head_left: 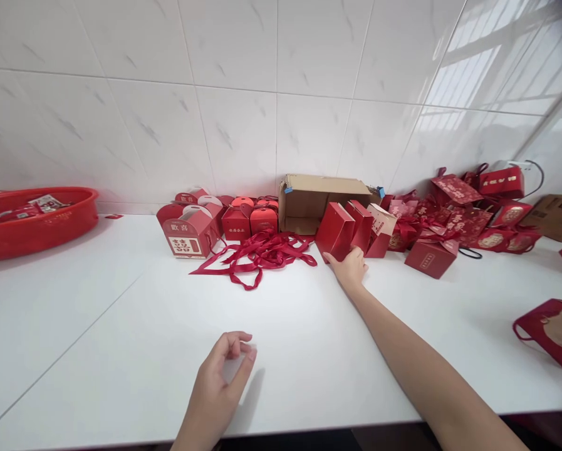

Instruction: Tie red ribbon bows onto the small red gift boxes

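Note:
My right hand [351, 268] reaches to the back of the table, its thumb and fingers around the lower end of a plain red gift box [333, 230]. That box leans beside a second red box [362, 222] and a cream-and-red box [380, 230]. Over the front of the table hovers my left hand [220, 376], empty, with curled fingers and the thumb apart from them. A tangled heap of dark red ribbon [266, 250] lies left of the gripped box. Behind it stands an open cardboard box [304, 203] on its side, against the wall.
Several red gift boxes with handles [191, 235] stand left of the ribbon. A red plastic basin [41, 228] holding small packets sits far left. Many red boxes [463, 216] are piled at the right, with another box [551, 332] near the right edge. White tiles [234, 138] rise behind.

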### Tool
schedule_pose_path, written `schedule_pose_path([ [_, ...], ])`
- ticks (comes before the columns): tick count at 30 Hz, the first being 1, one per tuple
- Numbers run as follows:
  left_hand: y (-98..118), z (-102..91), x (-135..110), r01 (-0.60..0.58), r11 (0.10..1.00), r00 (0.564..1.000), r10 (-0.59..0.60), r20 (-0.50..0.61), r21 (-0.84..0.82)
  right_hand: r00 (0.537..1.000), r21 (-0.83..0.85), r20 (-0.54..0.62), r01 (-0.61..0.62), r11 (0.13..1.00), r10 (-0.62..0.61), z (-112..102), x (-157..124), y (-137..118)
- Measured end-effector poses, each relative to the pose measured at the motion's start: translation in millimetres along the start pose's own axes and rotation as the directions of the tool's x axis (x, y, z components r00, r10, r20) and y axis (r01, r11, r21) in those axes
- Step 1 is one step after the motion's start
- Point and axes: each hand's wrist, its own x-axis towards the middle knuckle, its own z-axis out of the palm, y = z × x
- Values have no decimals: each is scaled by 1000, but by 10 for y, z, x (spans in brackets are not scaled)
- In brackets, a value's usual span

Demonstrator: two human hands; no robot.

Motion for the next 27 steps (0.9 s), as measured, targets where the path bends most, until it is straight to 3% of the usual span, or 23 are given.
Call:
schedule_pose_path([
  [7,-20,6,10,-26,999,999,27,-27,30,998,-19,-36,-46,999,45,59,138,19],
  [17,-13,27,16,-30,999,999,31,-24,31,994,81,-76,-76,994,82,132,249,120],
  [21,39,-121,38,-16,999,992,10,123,46,994,146,-93,-43,988,57,136,247,172],
  [24,73,-328,216,-22,992,966,-11,257,125,995,157,-96,12,987,3,107,240,202],
  [25,77,-397,332,-33,986,970,-9,242,166,996,154,-90,39,987,-26,92,232,204],
  [27,69,-517,661,-53,963,994,24,109,264,992,138,-59,116,984,-109,63,195,187],
])
